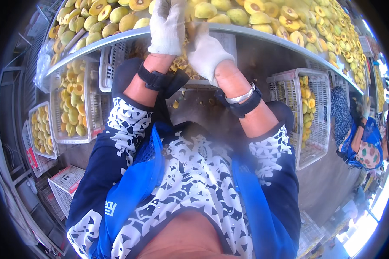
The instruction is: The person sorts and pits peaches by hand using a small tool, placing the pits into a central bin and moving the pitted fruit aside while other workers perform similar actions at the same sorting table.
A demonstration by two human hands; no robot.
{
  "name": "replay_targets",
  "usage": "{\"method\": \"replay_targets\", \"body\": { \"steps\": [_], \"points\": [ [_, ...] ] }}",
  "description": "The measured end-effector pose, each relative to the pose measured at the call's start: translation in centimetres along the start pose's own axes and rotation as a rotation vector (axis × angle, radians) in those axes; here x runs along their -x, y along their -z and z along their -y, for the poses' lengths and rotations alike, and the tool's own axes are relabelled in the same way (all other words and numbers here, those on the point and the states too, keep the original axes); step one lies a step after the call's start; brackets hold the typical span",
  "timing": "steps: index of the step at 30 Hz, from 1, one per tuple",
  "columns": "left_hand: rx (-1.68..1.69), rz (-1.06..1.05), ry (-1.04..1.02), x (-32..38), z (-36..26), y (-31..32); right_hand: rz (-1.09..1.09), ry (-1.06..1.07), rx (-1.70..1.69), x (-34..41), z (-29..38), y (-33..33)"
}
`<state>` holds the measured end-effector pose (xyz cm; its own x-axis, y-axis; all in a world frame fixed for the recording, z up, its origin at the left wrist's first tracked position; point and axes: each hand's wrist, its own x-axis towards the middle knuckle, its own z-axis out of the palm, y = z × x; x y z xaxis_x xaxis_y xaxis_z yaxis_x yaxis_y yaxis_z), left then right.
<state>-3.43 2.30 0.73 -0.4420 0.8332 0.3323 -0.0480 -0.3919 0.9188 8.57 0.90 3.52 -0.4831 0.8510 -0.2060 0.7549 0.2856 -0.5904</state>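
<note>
My left hand [167, 32], in a white knit glove, reaches over the metal rim [243, 29] of a table heaped with halved yellow stone fruit [206, 10]. Its fingertips run up to the top edge of the picture, so its grip is hidden. My right hand [209, 53], gloved the same way, is just right of it at the rim, fingers pointing up. Something brownish and blurred lies by its fingers; I cannot tell whether it is held. Under both hands, a light crate holds brown and yellow fruit scraps [184, 69].
Plastic crates of fruit halves stand on the floor at left [72, 136] and right [314, 155]. A clear plastic bag [43, 66] hangs at the table's left end. Another person [366, 139] works at far right. One fruit piece [175, 104] lies on the floor.
</note>
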Motion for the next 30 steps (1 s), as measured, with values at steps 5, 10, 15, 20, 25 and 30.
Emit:
{"method": "replay_targets", "body": {
  "steps": [5, 10, 15, 20, 25, 30],
  "points": [
    [-0.483, 0.066, -0.191, 0.4, -0.9, 0.3, -0.017, -0.002, -0.142, 0.5, -0.4, 0.1],
    [-0.058, -0.059, 0.112, -0.3, -0.8, -0.5, -0.03, 0.052, -0.018, -0.1, -0.9, 0.0],
    [-0.301, 0.078, -0.189, 0.4, -0.5, -0.8, 0.353, -0.004, -0.651, -0.3, -2.1, 0.5],
    [-0.235, 0.262, -0.016, 0.0, -1.2, -0.5, 0.35, 0.003, -0.826, 0.4, -2.4, 0.6],
    [-0.208, 0.393, -0.059, -1.1, -1.8, -0.1, 0.316, -0.025, -0.967, 0.4, -3.1, 1.5],
    [-0.113, 0.222, -0.048, 0.4, -1.8, -0.9, 0.319, 0.018, -1.057, 0.8, -2.1, 2.1]
  ]
}}
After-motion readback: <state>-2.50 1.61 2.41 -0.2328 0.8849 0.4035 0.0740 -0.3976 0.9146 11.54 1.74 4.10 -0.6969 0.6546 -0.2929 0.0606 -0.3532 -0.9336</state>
